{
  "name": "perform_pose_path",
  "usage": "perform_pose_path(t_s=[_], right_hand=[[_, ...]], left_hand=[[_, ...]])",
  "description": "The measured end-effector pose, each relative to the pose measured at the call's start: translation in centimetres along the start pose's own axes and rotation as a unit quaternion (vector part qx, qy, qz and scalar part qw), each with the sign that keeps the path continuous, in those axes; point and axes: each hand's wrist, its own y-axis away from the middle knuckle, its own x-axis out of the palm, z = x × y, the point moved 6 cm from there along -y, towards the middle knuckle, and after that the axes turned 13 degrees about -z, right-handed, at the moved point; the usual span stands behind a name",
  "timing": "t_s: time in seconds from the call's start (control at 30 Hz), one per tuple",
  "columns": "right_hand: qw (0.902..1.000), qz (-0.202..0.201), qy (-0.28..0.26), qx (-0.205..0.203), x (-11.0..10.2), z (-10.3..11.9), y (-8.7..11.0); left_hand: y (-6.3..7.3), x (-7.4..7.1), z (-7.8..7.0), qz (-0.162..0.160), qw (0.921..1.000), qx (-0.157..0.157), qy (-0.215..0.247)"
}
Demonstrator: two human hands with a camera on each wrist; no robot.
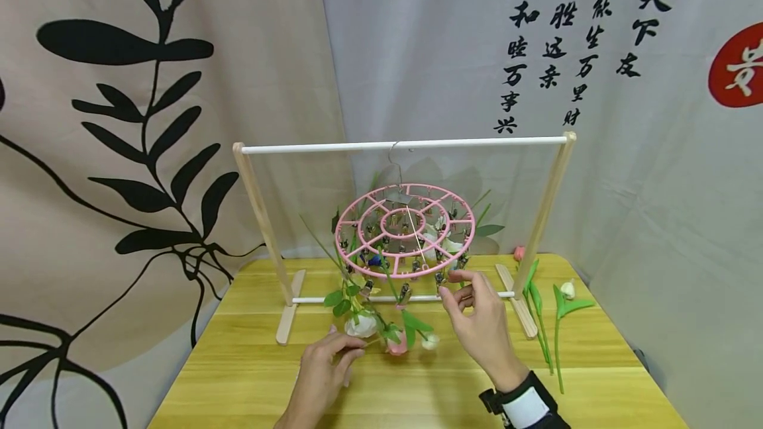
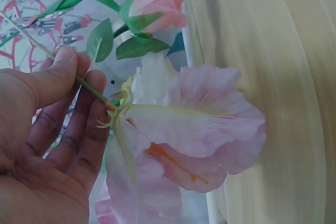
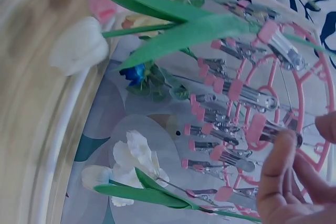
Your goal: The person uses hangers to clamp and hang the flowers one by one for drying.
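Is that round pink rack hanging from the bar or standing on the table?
Hanging: the wire hook of the pink clip rack goes over the white top bar, with the ring above the table.

The thin green flower stem [image 2: 93, 91] runs off the left wrist view's left edge; the head view cuts short the round red emblem [image 1: 738, 65] and yellow wooden bench [image 1: 238, 366].
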Motion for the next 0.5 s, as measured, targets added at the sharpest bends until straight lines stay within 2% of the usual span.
perform_pose_path(t_s=[0.23,0.37,0.5], right_hand=[[0.9982,0.046,0.01,0.038,0.8,-1.4,-1.2],[0.9976,0.052,0.018,0.043,1.0,-1.7,-1.5],[0.9973,0.057,0.013,0.044,1.2,-1.7,-1.7]], left_hand=[[0.1,-0.3,-0.8,-0.01,0.9997,0.002,0.022],[0.2,-0.4,-1.0,-0.012,0.9995,-0.011,0.026],[0.1,-0.6,-1.2,-0.015,0.9993,-0.011,0.033]])
